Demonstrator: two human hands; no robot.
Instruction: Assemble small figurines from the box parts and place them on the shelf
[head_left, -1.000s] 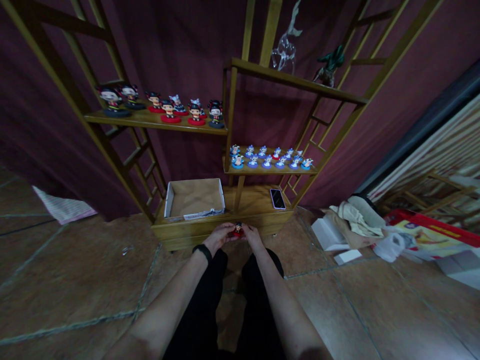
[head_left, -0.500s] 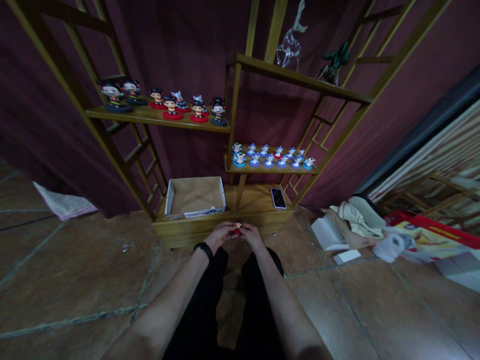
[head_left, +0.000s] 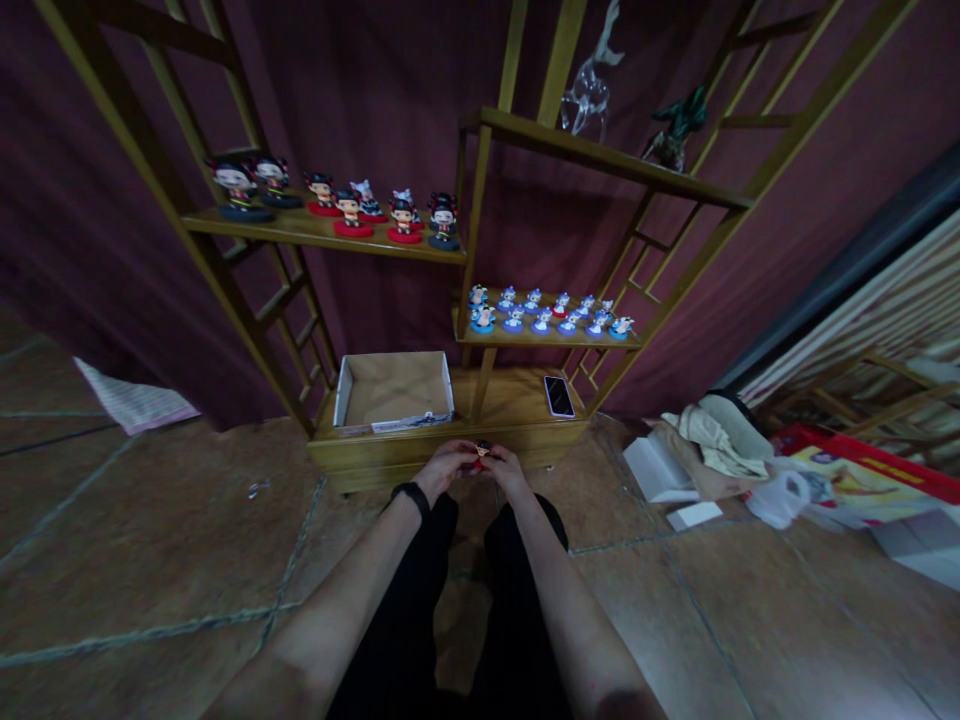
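Between my two hands is a small figurine (head_left: 482,450) with black hair and a red base. The fingers of my left hand (head_left: 448,466) close on its left side, and those of my right hand (head_left: 505,468) close on its right side. My hands partly cover the base. Just beyond them stands a wooden display shelf (head_left: 375,458). An open cardboard box (head_left: 397,388) rests on its bottom board, with no figurine visible inside. Similar red-based figurines (head_left: 349,212) stand on the upper left board, beside larger dark-based ones (head_left: 238,188).
Two rows of small blue and purple figurines (head_left: 541,320) fill the middle right board. A phone (head_left: 559,396) lies on the bottom board. Above are a clear glass deer (head_left: 587,98) and a green ornament (head_left: 677,125). White boxes (head_left: 656,468) and bags sit on the floor at right.
The view has shifted slightly, so the shelf appears a little farther right. Both hands still hold the figurine, which seems tipped slightly differently.
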